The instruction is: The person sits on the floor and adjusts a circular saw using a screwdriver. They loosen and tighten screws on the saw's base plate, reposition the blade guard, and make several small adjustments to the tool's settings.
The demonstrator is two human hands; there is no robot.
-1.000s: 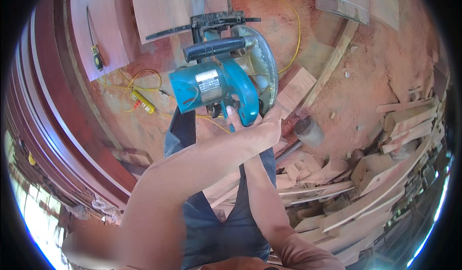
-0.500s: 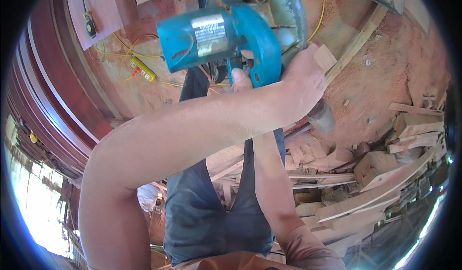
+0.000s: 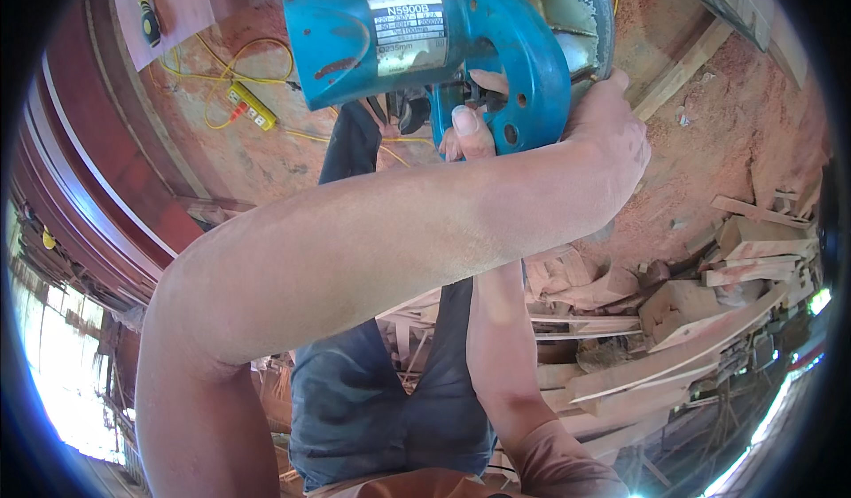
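A teal circular saw (image 3: 381, 41) with a worn motor housing is held up in front of me. My right hand (image 3: 470, 130) is wrapped around its rear handle, with the thumb on the near side and a finger through the handle opening. My left arm crosses over the right forearm. At the saw's right side, my left hand (image 3: 612, 130) is curled against the lower end of the metal blade guard (image 3: 589, 19). The saw body and the hand itself hide most of its fingers, so what they grip does not show.
A yellow power strip (image 3: 253, 106) and looped yellow cord lie on the dusty reddish floor at left. A screwdriver (image 3: 149, 21) rests on a pinkish board. Long dark-red boards (image 3: 106, 161) line the left. Wood offcuts (image 3: 683, 307) pile up at right.
The saw and my left hand have shifted to the right, and the saw appears larger. A small wooden block seen beside my left hand earlier no longer shows.
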